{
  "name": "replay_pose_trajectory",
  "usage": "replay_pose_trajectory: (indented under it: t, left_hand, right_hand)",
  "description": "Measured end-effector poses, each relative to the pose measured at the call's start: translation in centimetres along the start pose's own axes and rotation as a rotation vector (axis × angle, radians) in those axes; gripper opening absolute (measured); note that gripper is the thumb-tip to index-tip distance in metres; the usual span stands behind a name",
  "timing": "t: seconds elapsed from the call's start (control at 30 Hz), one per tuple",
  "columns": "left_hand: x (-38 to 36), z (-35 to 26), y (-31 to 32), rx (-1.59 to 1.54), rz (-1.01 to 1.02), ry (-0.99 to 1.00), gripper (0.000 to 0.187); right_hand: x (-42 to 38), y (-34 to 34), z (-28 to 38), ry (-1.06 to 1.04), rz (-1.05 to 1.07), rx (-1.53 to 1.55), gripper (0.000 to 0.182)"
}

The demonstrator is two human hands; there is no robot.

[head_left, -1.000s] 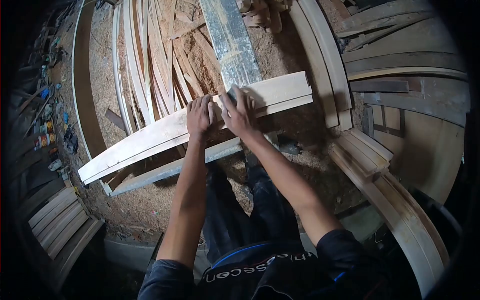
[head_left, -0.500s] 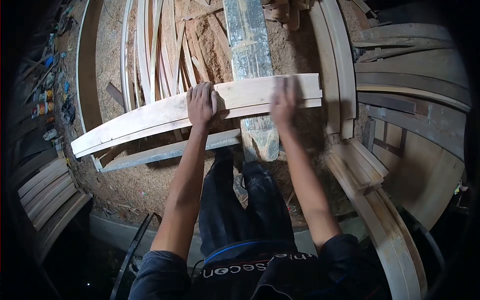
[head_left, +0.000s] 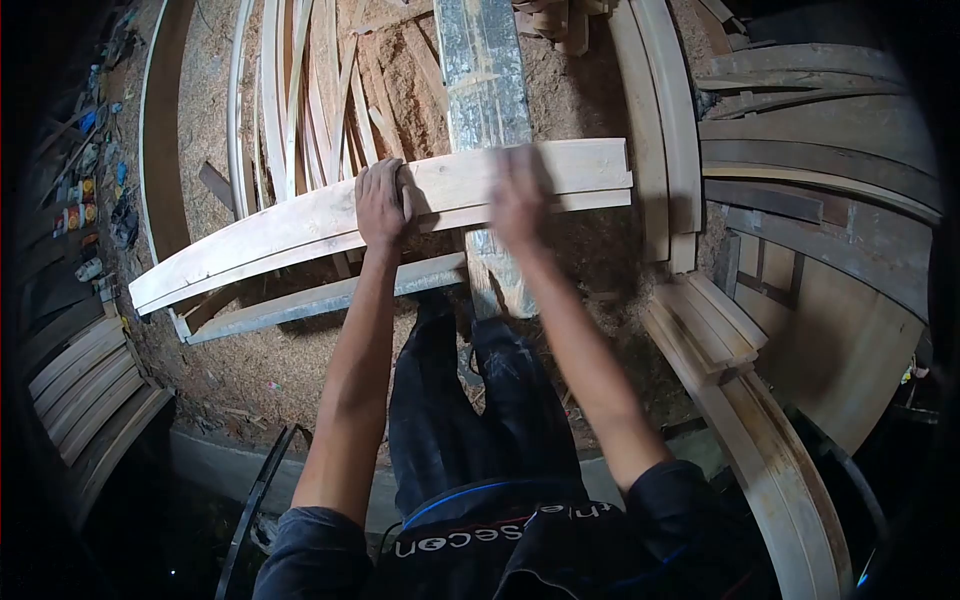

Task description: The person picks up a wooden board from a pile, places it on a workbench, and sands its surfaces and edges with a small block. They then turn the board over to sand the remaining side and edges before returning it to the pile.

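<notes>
1. Pale wood, long curved piece (head_left: 265, 236): lies crosswise at mid-view, over the paint-marked beam (head_left: 485, 85), near the person's legs (head_left: 440, 385). Groove line runs lengthwise along it; left end tapers, right end cut square.
2. Left hand (head_left: 381, 203): on the curved piece, left of the beam. Narrow grip, fingers close together across the wood and over its far edge, holding it. Skin looks dusty.
3. Right hand (head_left: 518, 195): on the curved piece, above the beam, motion-blurred. Cannot tell if the grip is wide or narrow, or if anything is under the palm.
4. Beam: runs away from the person, passes under the curved piece; near end shows bare, chipped wood.
5. Grey-edged rail (head_left: 325, 303): on the near side of the curved piece, left of the beam, roughly crosswise.
6. Thin wood strips (head_left: 300, 105): loose bundle beyond the curved piece, left of the beam, on sawdust (head_left: 265, 375).
7. Long curved boards (head_left: 655, 110): right of the beam, side by side.
8. Grooved wood stack (head_left: 712, 322): lower right, near those boards.
9. Stacked slats (head_left: 90, 385): lower left.
10. Flat brown panel (head_left: 850, 335): far right.
</notes>
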State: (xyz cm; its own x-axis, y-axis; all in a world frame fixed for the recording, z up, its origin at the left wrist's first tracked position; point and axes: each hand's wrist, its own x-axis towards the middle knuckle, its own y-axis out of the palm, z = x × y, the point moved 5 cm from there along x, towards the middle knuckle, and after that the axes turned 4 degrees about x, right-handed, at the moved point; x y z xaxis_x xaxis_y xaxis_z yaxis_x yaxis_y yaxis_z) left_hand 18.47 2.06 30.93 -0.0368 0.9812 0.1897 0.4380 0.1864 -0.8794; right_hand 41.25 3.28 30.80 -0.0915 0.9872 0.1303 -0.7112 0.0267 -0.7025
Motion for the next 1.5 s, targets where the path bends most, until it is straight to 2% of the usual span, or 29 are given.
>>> replay_pose_trajectory:
  t: [0.07, 0.1, 0.13, 0.2, 0.27, 0.3, 0.37, 0.43, 0.5, 0.53, 0.57, 0.6, 0.63, 0.7, 0.77, 0.83, 0.87, 0.9, 0.97, 1.0, 1.03, 1.1, 1.13, 1.17, 1.2, 1.3, 1.37, 1.43, 1.5]
  left_hand:
    - [-0.1, -0.1, 0.3, 0.028, 0.002, -0.004, 0.043]
    - [-0.1, -0.2, 0.5, 0.07, 0.002, -0.003, 0.043]
    - [-0.2, -0.2, 0.6, 0.112, 0.005, -0.003, 0.044]
    - [-0.5, -0.2, 0.5, 0.114, 0.018, -0.004, 0.044]
    - [-0.1, -0.2, 0.4, 0.117, 0.018, 0.006, 0.045]
    - [-0.1, -0.1, 0.4, 0.093, 0.01, 0.01, 0.044]
    - [-0.2, 0.0, 0.3, 0.065, 0.005, 0.014, 0.043]
    - [-0.3, 0.3, 0.1, -0.104, -0.062, 0.05, 0.039]
    - [-0.3, 0.8, 0.1, -0.154, -0.096, 0.068, 0.035]
    - [-0.2, 0.9, 0.3, -0.117, -0.063, 0.053, 0.035]
    - [-0.4, 0.9, 0.4, -0.083, -0.026, 0.034, 0.036]
    - [-0.4, 0.5, 0.3, -0.052, -0.032, 0.025, 0.035]
    - [-0.4, 0.3, 0.3, -0.056, -0.029, 0.02, 0.035]
    - [-0.3, 0.0, 0.3, 0.003, -0.052, 0.011, 0.035]
    - [-0.5, -0.2, 0.2, 0.003, -0.061, 0.026, 0.034]
    - [-0.2, -0.1, 0.2, 0.007, -0.058, 0.023, 0.035]
    - [-0.2, -0.2, -0.1, -0.01, -0.058, 0.02, 0.035]
    - [-0.2, 0.0, -0.1, -0.005, -0.057, 0.022, 0.035]
    - [-0.3, 0.3, -0.2, -0.078, -0.06, 0.051, 0.034]
    - [-0.4, -0.1, -0.9, -0.134, -0.07, 0.051, 0.034]
    - [-0.6, 1.0, -0.1, -0.129, -0.066, 0.057, 0.034]
    - [-1.2, 2.7, -0.6, -0.083, -0.033, 0.073, 0.038]
    - [-1.7, 3.6, -1.5, -0.021, -0.012, 0.067, 0.041]
    - [-2.3, 4.5, -2.6, 0.04, 0.004, 0.061, 0.043]
    - [-3.2, 6.4, -2.9, 0.096, 0.011, 0.026, 0.047]
    - [-4.6, 9.7, -4.4, 0.174, 0.095, 0.003, 0.05]
    - [-5.1, 9.7, -4.0, 0.183, 0.08, 0.014, 0.051]
    - [-5.1, 9.1, -4.0, 0.237, 0.024, -0.035, 0.052]
    - [-4.9, 8.9, -4.2, 0.223, 0.032, -0.048, 0.053]
  right_hand:
    - [0.6, -6.7, -3.9, -0.037, -0.197, -0.29, 0.061]
    - [0.7, -9.5, -5.9, 0.066, -0.268, -0.232, 0.06]
    - [1.1, -11.2, -7.1, 0.016, -0.441, -0.162, 0.061]
    - [0.8, -9.6, -6.7, 0.054, -0.4, -0.285, 0.062]
    - [1.5, -5.8, -2.1, 0.028, -0.325, -0.425, 0.063]
    - [1.5, -3.5, 0.6, 0.12, -0.109, -0.182, 0.064]
    - [-0.6, 2.8, 5.4, -0.163, -0.133, -0.146, 0.061]
    - [-2.9, 4.7, 8.7, -0.25, 0.004, -0.012, 0.051]
    - [-2.1, 3.2, 8.2, -0.305, -0.048, -0.038, 0.045]
    - [-0.8, 1.3, 6.4, -0.236, 0.004, -0.047, 0.038]
    - [0.0, 0.0, 2.7, -0.203, -0.084, 0.046, 0.034]
    - [0.7, -3.3, 0.7, 0.016, -0.025, 0.016, 0.039]
    - [0.8, -5.8, -1.6, -0.103, -0.199, -0.267, 0.051]
    - [1.1, -9.8, -4.9, 0.031, -0.397, -0.289, 0.056]
    - [1.5, -8.9, -5.6, 0.152, -0.42, -0.344, 0.058]
    - [1.6, -5.6, -2.1, 0.129, -0.377, -0.32, 0.061]
    - [1.1, -2.5, -0.9, 0.085, -0.231, -0.389, 0.069]
    - [0.6, 0.1, 1.6, 0.097, -0.176, -0.106, 0.069]
    - [-1.3, 4.0, 7.5, -0.08, -0.061, -0.157, 0.062]
    - [-1.8, 5.3, 9.2, -0.191, -0.037, 0.011, 0.057]
    - [-2.2, 5.6, 9.7, -0.255, -0.034, -0.014, 0.052]
    - [-1.8, 4.2, 7.7, -0.256, -0.018, -0.108, 0.058]
    - [-1.1, 2.8, 4.6, -0.159, -0.017, -0.065, 0.06]
    - [-1.3, 1.1, 1.0, -0.127, -0.208, -0.039, 0.061]
    - [-0.8, -2.5, -0.2, -0.014, -0.195, -0.284, 0.06]
    - [-0.3, -7.9, -4.5, 0.089, -0.444, -0.342, 0.057]
    - [-0.5, -6.5, -3.7, 0.169, -0.477, -0.474, 0.055]
    - [0.5, -3.1, 2.4, 0.231, -0.329, -0.524, 0.054]
    - [-0.6, 4.3, 6.0, 0.09, -0.3, -0.251, 0.049]
